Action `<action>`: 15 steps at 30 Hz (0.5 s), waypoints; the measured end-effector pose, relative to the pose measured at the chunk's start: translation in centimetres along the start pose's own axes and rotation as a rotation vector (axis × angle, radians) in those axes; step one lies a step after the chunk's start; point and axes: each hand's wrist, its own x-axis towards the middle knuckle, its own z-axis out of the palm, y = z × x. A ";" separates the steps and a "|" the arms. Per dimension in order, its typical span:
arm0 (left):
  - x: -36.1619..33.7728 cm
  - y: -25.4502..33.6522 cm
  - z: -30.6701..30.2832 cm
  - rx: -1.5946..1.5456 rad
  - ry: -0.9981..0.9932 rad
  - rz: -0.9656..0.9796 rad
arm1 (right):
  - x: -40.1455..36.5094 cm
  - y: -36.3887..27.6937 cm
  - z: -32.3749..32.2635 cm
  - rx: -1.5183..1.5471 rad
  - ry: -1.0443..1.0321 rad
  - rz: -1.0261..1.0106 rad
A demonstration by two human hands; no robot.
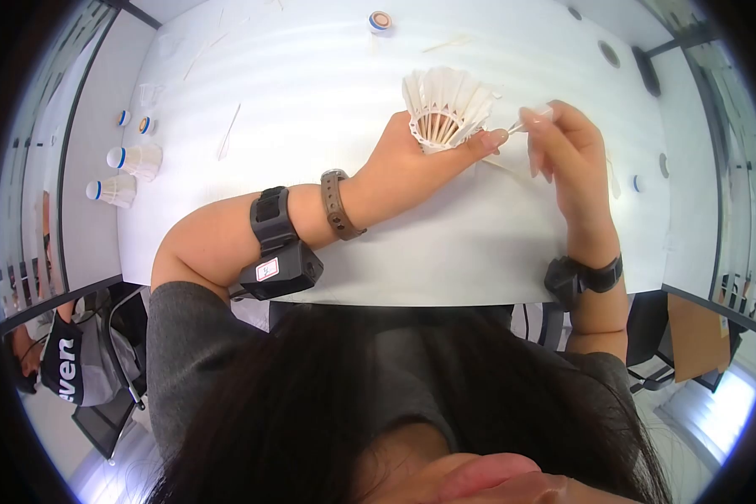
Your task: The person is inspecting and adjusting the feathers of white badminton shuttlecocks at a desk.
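A white feather shuttlecock (pixel 445 101) is gripped by my left hand (pixel 412 172), its open skirt facing up and away from me and its quills showing inside. The cork end is hidden in the palm. Just to the right, my right hand (pixel 569 155) pinches a thin white feather piece (pixel 517 128) between thumb and fingers. The end of this piece comes close to my left thumb tip, beside the skirt's rim. Both hands are above the white table (pixel 378 265).
Two shuttlecocks (pixel 143 160) lie at the left, near small cork heads (pixel 146 125). Another cork head (pixel 380 21) stands at the far side. Loose feather shafts (pixel 228 133) are scattered about. A blue-edged white piece (pixel 639 183) lies at the right.
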 end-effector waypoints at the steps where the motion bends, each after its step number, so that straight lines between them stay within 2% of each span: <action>1: 0.0 -0.2 0.0 0.008 0.009 0.017 | 0.0 0.0 0.1 0.012 -0.003 -0.001; 6: -0.1 0.2 -0.2 -0.059 -0.036 0.000 | -0.1 0.1 0.0 0.067 -0.013 -0.005; 10: 0.0 0.2 -0.3 0.008 -0.060 -0.007 | 0.1 0.5 -0.5 0.118 -0.029 -0.032; 13: -0.2 -0.1 0.0 0.071 -0.077 0.128 | 0.0 0.4 -0.4 0.088 -0.030 -0.023; 15: -0.4 0.2 -0.2 0.062 -0.110 0.094 | 0.0 0.2 -0.1 0.085 -0.027 -0.015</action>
